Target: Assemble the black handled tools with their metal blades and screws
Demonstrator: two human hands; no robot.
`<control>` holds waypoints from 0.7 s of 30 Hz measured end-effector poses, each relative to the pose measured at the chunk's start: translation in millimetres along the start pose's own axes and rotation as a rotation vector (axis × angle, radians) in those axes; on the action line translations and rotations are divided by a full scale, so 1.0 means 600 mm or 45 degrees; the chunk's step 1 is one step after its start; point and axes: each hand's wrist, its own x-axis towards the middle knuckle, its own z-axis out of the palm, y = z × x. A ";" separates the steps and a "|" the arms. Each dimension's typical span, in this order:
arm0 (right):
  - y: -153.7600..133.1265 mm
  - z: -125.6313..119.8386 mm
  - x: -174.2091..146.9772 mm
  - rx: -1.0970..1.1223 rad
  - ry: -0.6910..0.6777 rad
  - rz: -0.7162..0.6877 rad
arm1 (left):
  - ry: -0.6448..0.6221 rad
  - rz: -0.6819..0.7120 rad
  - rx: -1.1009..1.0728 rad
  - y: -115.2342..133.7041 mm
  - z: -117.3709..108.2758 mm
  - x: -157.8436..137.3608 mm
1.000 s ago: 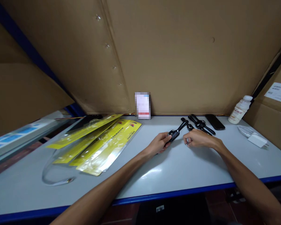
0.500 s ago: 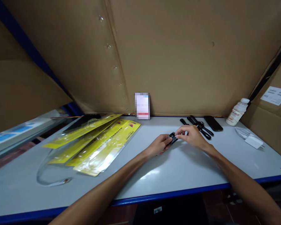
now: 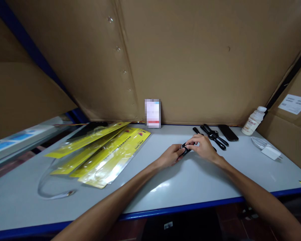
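My left hand is closed around a small black spokeshave, thumb on top, just above the table. A dark handle end shows past my right wrist. My right hand bends over the spokeshave's middle, thumb and fingertips pinched against it. Whatever small part those fingertips hold is too small to make out. Behind my right hand lie several black two-handled spokeshaves, partly overlapping. To the left, yellow plastic-fronted packages are fanned out in a pile.
A pale table has a blue front edge. On the right are a black phone, a white bottle and a white charger with cable. A small lit screen leans on the cardboard wall. A grey cable curls at left.
My right hand has shifted slightly left, its fingertips now over the spokeshave's middle instead of its right side. My left hand keeps its hold. The view has moved a little.
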 end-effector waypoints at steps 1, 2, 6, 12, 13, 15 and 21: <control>0.002 0.001 0.000 -0.013 0.000 0.001 | 0.003 0.001 0.008 0.000 0.000 0.000; 0.003 0.002 0.000 -0.024 0.000 0.005 | 0.003 0.005 0.015 0.000 0.000 0.000; -0.001 0.005 -0.001 -0.067 0.003 0.005 | -0.010 0.010 0.032 0.003 0.002 -0.002; -0.015 0.012 -0.002 -0.153 0.042 0.036 | -0.079 -0.045 -0.032 0.014 0.006 -0.014; -0.016 0.013 -0.002 -0.166 0.043 0.046 | -0.089 -0.056 -0.051 0.016 0.006 -0.016; -0.017 0.015 -0.003 -0.207 0.045 0.050 | -0.100 -0.072 -0.095 0.019 0.008 -0.019; -0.018 0.021 -0.006 -0.355 0.038 0.023 | -0.091 -0.095 -0.159 0.022 0.008 -0.020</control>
